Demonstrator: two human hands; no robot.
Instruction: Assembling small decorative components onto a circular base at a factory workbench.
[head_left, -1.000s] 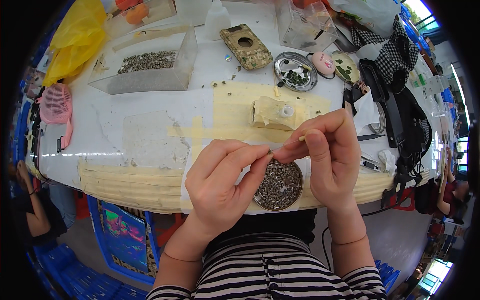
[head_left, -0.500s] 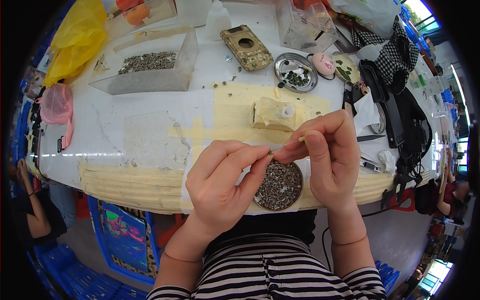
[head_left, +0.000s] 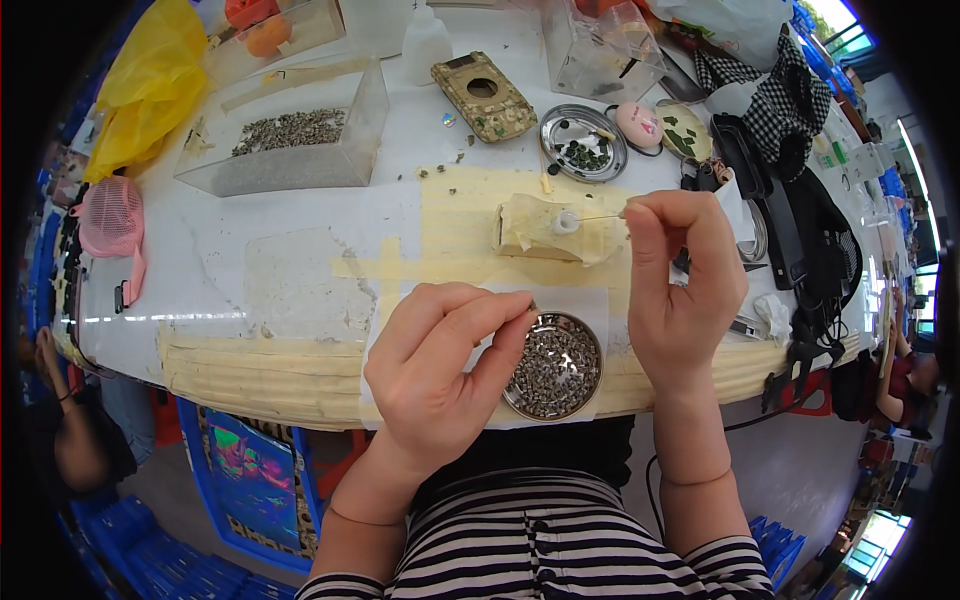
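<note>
Pinching a thin tool point(head_left: 603, 217) beside a white cup point(head_left: 566, 224)

The right hand point(head_left: 685, 270) grips the tool, its tip near the cup on a tape-covered block point(head_left: 522, 236). The left hand point(head_left: 440, 365) pinches a tiny piece point(head_left: 532, 305) near a round dish point(head_left: 601, 362) of metallic bits point(head_left: 545, 368).

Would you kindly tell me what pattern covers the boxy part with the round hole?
The boxy part has mottled tan camouflage, in the head view.
</note>
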